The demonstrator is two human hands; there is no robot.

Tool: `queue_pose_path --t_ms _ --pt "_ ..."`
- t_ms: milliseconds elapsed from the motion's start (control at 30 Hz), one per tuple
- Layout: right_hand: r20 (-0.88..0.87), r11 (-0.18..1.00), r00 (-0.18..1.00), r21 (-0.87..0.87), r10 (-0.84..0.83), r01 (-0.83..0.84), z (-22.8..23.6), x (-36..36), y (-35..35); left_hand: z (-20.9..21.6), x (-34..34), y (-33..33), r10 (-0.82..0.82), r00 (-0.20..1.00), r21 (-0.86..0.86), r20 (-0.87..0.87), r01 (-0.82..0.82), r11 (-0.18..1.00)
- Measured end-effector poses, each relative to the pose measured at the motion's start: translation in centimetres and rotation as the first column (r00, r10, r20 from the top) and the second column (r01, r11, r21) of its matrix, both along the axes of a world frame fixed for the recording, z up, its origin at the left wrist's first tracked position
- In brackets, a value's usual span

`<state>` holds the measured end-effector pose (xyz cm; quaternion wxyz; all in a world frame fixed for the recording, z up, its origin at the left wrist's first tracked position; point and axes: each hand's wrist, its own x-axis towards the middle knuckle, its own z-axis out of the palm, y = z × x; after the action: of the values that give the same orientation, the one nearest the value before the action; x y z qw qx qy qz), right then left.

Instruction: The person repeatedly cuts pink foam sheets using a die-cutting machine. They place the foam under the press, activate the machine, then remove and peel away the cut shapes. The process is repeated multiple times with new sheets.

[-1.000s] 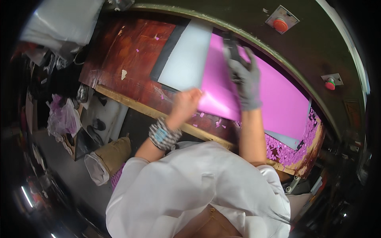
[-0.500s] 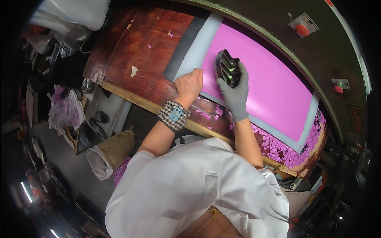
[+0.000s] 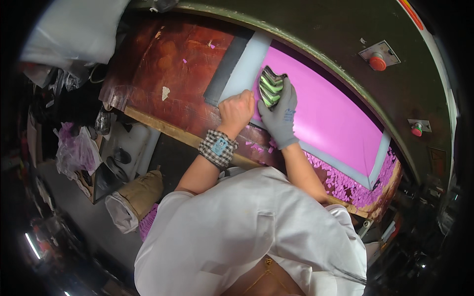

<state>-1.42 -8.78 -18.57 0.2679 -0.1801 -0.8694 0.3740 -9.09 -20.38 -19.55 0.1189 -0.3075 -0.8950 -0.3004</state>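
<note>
My right hand [image 3: 280, 117], in a grey glove, grips a metal cutting die [image 3: 271, 87] with a dark rim and ridged green strips inside. It holds the die over the left end of a pink sheet [image 3: 323, 108]. The sheet lies on a pale grey board [image 3: 241, 66]. My bare left hand [image 3: 237, 112] is closed at the board's near edge, by the sheet's left corner. What is inside its fingers is hidden. A checkered band [image 3: 217, 147] wraps my left wrist.
Beyond the sheet stands a dark green machine beam [image 3: 328, 29] with a red button [image 3: 377, 61]. Small pink scraps [image 3: 340, 185] lie along the red-brown table's [image 3: 190, 91] near right edge. A brown sack [image 3: 136, 197] stands at the lower left.
The cutting die has tilted in my right hand, so more of its green inside shows, and it has shifted slightly left. My left hand stays closed at the sheet's corner. The whole view has shifted a little.
</note>
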Motion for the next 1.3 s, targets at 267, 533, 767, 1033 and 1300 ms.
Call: queue_pose_path --t_ms 267,533,767,1033,1300 --pt "-0.259 0.771 0.738 -0.045 -0.624 0.636 4.5 14.6 12.7 1.4 0.0 -1.2 -0.142 0.989 0.023 -0.040 0.143 0.990" --pt "-0.447 0.332 0.387 0.199 -0.806 0.922 9.6 26.2 18.1 0.7 7.0 -7.4 -0.275 0.961 0.038 0.031 0.274 0.961" --pt "-0.484 0.192 0.202 0.071 -0.851 0.979 10.6 29.3 16.4 0.4 7.5 -7.5 -0.301 0.954 0.092 -0.018 0.301 0.949" --pt "-0.359 0.240 0.266 0.114 -0.895 0.964 10.4 30.4 16.1 0.8 7.8 -7.4 -0.304 0.952 0.054 -0.038 0.305 0.951" --pt "-0.343 0.513 0.534 0.158 -0.773 0.844 4.9 28.9 6.1 1.0 7.3 -7.1 -0.259 0.965 0.037 -0.030 0.260 0.965"
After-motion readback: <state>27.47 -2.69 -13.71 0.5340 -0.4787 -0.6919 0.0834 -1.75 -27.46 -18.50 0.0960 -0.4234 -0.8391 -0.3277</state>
